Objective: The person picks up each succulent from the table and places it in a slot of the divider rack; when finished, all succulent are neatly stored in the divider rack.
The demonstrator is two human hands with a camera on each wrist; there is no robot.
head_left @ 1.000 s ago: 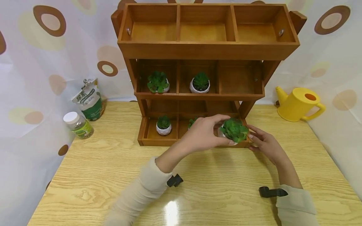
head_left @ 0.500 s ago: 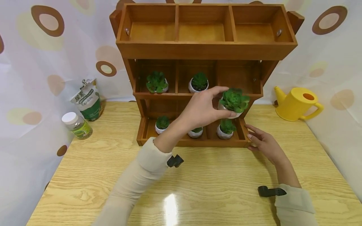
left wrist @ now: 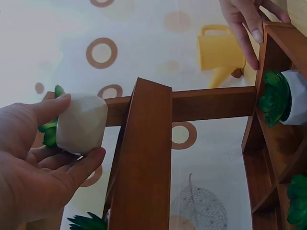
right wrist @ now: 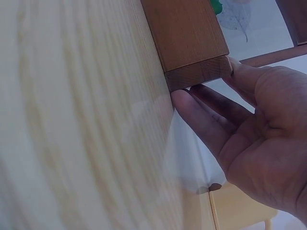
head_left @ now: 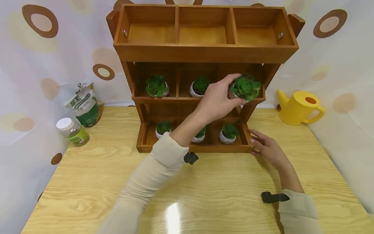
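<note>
In the head view, my left hand holds a green succulent in a white faceted pot in front of the middle tier's right compartment. The left wrist view shows thumb and fingers around that white pot, raised beside the brown wooden shelf. My right hand touches the right end of the shelf's bottom tier. Its fingertips rest at the end panel in the right wrist view. Two potted succulents sit in the middle tier: one on the left, one in the centre.
The bottom tier holds a left succulent, a partly hidden centre one and a right one. A yellow watering can stands right of the shelf. A green-and-white bag and a white-lidded jar stand left.
My left hand has lifted the potted succulent from the bottom tier's front up to the middle tier. The right hand stays at the shelf's end. The head view has shifted slightly.
</note>
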